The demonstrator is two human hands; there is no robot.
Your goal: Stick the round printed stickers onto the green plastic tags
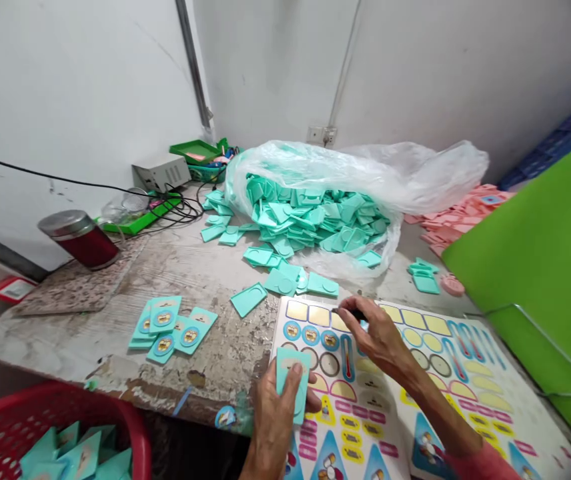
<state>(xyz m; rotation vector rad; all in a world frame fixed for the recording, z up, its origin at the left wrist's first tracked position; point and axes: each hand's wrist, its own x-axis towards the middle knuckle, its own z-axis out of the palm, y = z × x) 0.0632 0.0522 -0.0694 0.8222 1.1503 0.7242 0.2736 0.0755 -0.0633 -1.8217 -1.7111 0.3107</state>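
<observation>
My left hand (273, 427) grips a turquoise plastic tag (293, 380) at the near edge of a printed sticker sheet (360, 407), its thumb pressed on the tag's face. My right hand (373, 333) sits above the sheet's gold rectangles, pinching a thin dark tool (348, 313) whose far end is hidden by the fingers. A small turquoise scrap shows beside that grip. Loose turquoise tags (285, 283) lie just beyond the sheet. Left of it, several tags with round gold-and-blue stickers (164, 323) rest on the worn table (225, 347).
A plastic bag (405, 173) heaped with turquoise tags fills the table's back. A red basket (115, 407) of tags sits at lower left. Pink pieces (460, 223), a green board (530, 267), a red tin (79, 239) and a cabled power unit (160, 172) surround the table.
</observation>
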